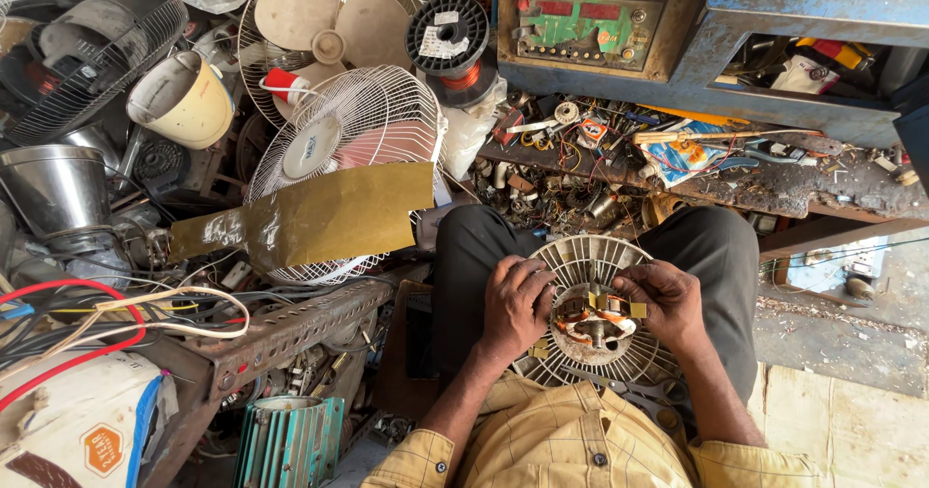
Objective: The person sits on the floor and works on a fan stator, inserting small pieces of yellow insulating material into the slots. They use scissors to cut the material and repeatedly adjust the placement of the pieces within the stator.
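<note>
Centrally, fan motor (592, 325) between left hand (515, 306) and right hand (666, 301).

A white wire fan guard (353, 130) leans among the clutter at the left, with a sheet of olive-gold tape (310, 219) stretched across its lower half. Behind it stand beige fan blades (324, 12) and a black spool of copper wire (448, 41). A cream plastic housing (184, 99) lies beside a steel pot (53, 186). Red and white cables (106, 319) loop over a perforated metal bar (290, 325). The blue worktop (823, 9) carries a green-faced meter panel (585, 26).
</note>
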